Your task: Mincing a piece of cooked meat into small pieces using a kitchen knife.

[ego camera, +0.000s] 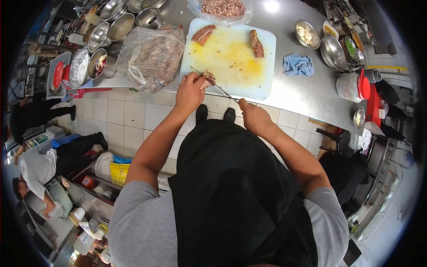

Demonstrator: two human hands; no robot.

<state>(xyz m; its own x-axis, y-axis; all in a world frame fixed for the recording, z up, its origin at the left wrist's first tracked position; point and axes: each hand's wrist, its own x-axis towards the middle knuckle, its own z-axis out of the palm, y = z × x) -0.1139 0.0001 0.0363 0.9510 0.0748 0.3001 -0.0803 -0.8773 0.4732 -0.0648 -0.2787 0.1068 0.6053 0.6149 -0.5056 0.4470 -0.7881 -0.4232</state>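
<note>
My left hand grips a small piece of meat at the near left edge of a white cutting board. In my right hand is a knife, its thin blade running up and left against the meat. Two longer pieces of meat lie farther back on the board, a reddish left piece and a browned right piece. Yellow stains and small scraps mark the board. Beyond it sits a clear plastic bag of diced meat.
Left of the board lies a large plastic bag of meat, near several steel bowls. To the right are a blue cloth, a bowl of pale pieces and a red-lidded container. Two people are at far left.
</note>
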